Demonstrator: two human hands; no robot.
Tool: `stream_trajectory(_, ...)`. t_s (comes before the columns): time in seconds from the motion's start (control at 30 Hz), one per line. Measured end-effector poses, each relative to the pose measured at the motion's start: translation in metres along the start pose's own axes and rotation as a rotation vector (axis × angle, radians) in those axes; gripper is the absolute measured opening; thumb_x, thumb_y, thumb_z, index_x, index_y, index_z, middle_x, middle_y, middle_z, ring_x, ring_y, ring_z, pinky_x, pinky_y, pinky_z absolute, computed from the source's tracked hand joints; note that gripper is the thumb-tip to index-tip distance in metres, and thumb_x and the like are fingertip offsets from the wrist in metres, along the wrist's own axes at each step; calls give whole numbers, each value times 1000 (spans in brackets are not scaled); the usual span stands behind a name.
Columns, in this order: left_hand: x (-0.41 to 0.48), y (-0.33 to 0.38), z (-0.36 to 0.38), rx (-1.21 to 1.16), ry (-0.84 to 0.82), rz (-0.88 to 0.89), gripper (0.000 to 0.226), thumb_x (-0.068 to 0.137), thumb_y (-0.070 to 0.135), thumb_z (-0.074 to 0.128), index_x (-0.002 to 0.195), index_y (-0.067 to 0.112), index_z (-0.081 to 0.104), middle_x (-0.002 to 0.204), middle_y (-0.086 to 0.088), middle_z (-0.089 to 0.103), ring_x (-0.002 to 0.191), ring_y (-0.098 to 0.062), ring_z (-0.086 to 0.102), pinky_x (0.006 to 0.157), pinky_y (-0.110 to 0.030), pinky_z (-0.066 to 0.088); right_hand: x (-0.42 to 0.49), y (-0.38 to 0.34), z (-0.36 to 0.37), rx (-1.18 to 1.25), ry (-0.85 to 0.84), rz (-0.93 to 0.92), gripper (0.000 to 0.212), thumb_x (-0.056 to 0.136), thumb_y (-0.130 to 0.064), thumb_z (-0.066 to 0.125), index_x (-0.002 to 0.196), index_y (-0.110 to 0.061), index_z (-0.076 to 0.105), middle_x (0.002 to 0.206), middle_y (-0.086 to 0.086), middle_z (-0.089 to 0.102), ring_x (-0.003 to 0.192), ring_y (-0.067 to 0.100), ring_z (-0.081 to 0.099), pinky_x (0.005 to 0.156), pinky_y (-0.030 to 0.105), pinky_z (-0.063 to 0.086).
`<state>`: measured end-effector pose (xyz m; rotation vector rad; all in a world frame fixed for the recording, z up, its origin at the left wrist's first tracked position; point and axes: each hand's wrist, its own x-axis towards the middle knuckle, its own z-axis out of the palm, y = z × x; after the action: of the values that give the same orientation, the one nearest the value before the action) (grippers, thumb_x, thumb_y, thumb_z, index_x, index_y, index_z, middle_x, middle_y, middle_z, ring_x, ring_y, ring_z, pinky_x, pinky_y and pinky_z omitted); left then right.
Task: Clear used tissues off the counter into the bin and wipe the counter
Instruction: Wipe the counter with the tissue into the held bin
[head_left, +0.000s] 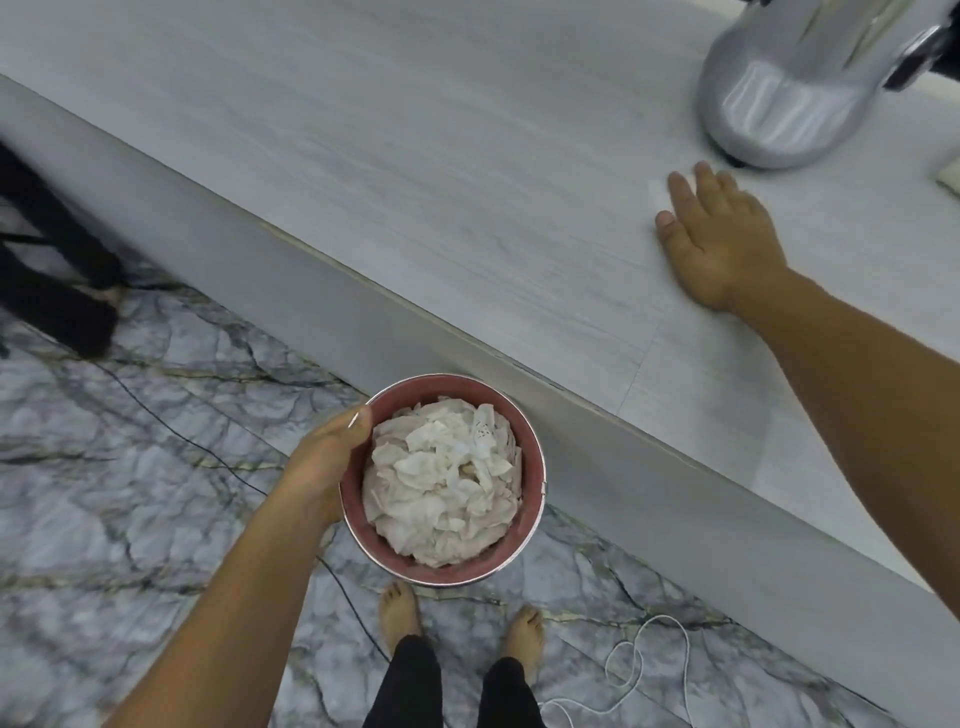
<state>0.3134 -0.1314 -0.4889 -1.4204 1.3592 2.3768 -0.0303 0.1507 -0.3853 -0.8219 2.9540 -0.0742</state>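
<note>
- Gripping round pink bin (524, 545) rim w/ left hand (322, 462) — crumpled white tissues (441, 478) sat inside, below grey counter (415, 182) edge.
- Right hand (722, 244) lay flat on counter, fingers spread, empty — nearer hand for wiping; no cloth seen.

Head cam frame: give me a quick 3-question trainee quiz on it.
1. True or false: the bin is packed with crumpled tissues.
2. Which hand grips the bin's rim? A) left B) right C) neither
3. Fill in: the right hand lies flat on the ___, near a shiny metal appliance.

Key: 1 true; 2 A, the left hand; 3 counter.
</note>
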Motion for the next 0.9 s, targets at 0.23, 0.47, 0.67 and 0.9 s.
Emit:
stream_trajectory(0.23, 22, 22, -18, 8, -7, 5, 31, 103, 20, 54, 122, 0, 68, 123, -27, 71, 114, -45, 68, 103, -62, 50, 46, -127, 10, 18, -40, -248, 72, 98, -59, 4, 158, -20, 13, 168, 10, 8, 154, 29, 6, 124, 49, 10)
stream_trajectory(0.47, 28, 28, -19, 5, -43, -31, 28, 103, 17, 53, 117, 3, 73, 120, -24, 74, 112, -42, 70, 102, -60, 52, -36, -209, 17, 7, -56, -456, 70, 101, -54, 18, 158, -13, 13, 168, 8, 8, 155, 25, 6, 125, 46, 9)
stream_trajectory(0.67, 24, 23, -19, -47, -75, -52, 32, 103, 21, 54, 123, 2, 70, 127, -28, 69, 118, -46, 66, 106, -64, 47, -100, -224, 34, 10, 34, -466, 58, 104, -31, 32, 157, -9, 21, 167, 10, 16, 154, 25, 13, 125, 42, 12)
stream_trajectory(0.9, 10, 20, -22, -27, -62, -62, 28, 104, 19, 52, 116, 4, 72, 121, -27, 72, 112, -43, 69, 104, -60, 50, -169, -257, 60, 606, -35, -294, 41, 103, -15, 43, 143, -18, 49, 143, 5, 55, 139, 25, 43, 117, 44, 31)
